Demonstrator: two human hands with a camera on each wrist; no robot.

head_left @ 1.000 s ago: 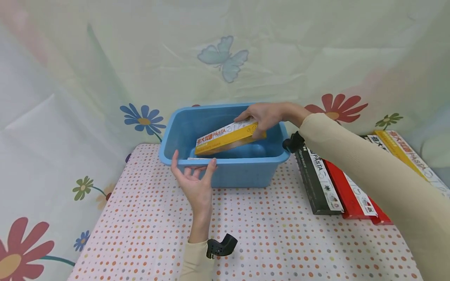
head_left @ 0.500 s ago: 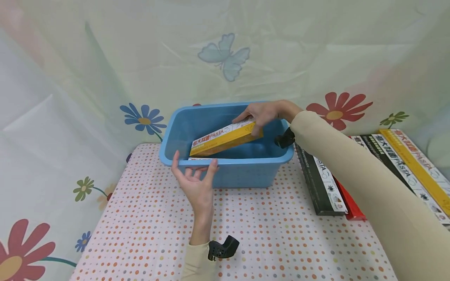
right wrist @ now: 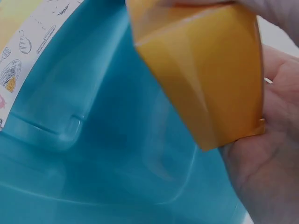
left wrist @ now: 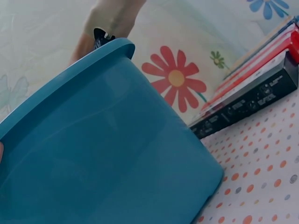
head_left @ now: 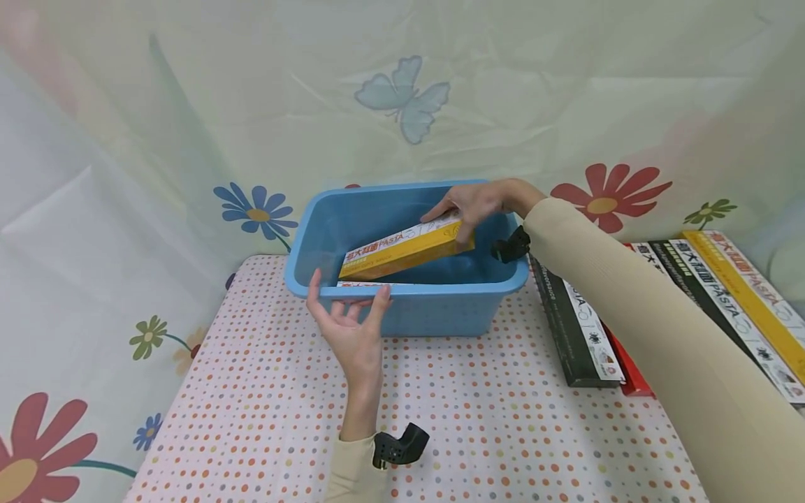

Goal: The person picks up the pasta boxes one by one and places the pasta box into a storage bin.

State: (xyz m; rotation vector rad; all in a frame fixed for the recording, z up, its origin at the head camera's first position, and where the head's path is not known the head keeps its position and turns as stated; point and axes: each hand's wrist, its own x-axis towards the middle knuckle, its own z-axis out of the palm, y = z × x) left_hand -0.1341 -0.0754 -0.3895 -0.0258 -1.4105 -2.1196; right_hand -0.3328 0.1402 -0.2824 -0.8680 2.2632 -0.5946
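In the head view my right hand [head_left: 474, 206] grips the right end of a yellow and white pasta box [head_left: 402, 250]. The box is tilted inside the blue plastic bin [head_left: 434, 307], its right end higher than its left. The right wrist view shows the box's yellow end [right wrist: 210, 74] in my fingers, above the bin's floor. My left hand [head_left: 352, 335] holds the bin's front rim towards its left corner, some fingers under the rim. Just behind that rim shows the white edge of another box [head_left: 367, 283], mostly hidden.
Right of the bin, several pasta boxes lie side by side: a black one [head_left: 578, 335], a red one [head_left: 635, 374], another black one [head_left: 723, 307] and a yellow one [head_left: 761, 293]. My right sleeve partly covers them. A floral curtain [head_left: 503, 91] hangs behind the dotted tablecloth [head_left: 465, 412].
The held pasta box has moved slightly left within the bin and tilted a little more. My right forearm has shifted, covering less of the far-right boxes. My left hand keeps its hold.
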